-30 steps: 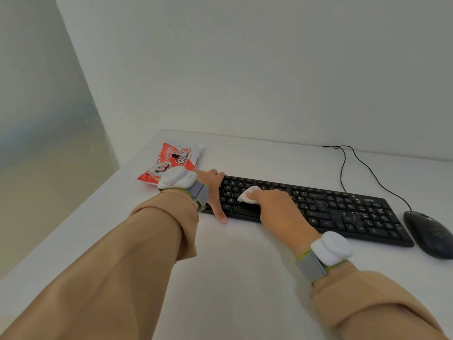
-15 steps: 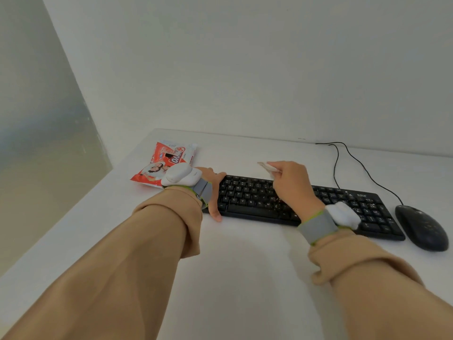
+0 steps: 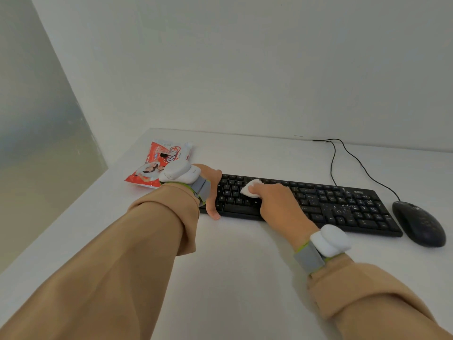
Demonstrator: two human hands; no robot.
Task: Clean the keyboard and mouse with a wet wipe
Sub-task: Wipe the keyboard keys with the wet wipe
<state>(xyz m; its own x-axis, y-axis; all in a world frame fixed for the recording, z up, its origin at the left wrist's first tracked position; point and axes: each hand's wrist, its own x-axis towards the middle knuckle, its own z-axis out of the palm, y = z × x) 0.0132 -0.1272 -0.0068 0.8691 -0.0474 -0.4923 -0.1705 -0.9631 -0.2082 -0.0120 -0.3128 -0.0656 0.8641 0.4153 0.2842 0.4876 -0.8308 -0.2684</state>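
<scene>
Head view, count taken. One black keyboard (image 3: 331, 207) lay on the white table (image 3: 245, 278), with one black mouse (image 3: 419, 224) just beside its right end and two thin cables (image 3: 333, 163) running back toward the wall. One wet wipe (image 3: 251, 187), bunched, was pinched in my right grip (image 3: 277, 204), fingers curled, and pressed on the keys left of centre. My left grip (image 3: 212, 190) held nothing and rested on the keyboard's left end, thumb straight. One red wipes packet (image 3: 157, 165) lay just behind it.

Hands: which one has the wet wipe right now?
The right hand grips the white wipe against the keyboard, on its left keys; the left hand holds no wipe and rests on the keyboard's left end.
</scene>
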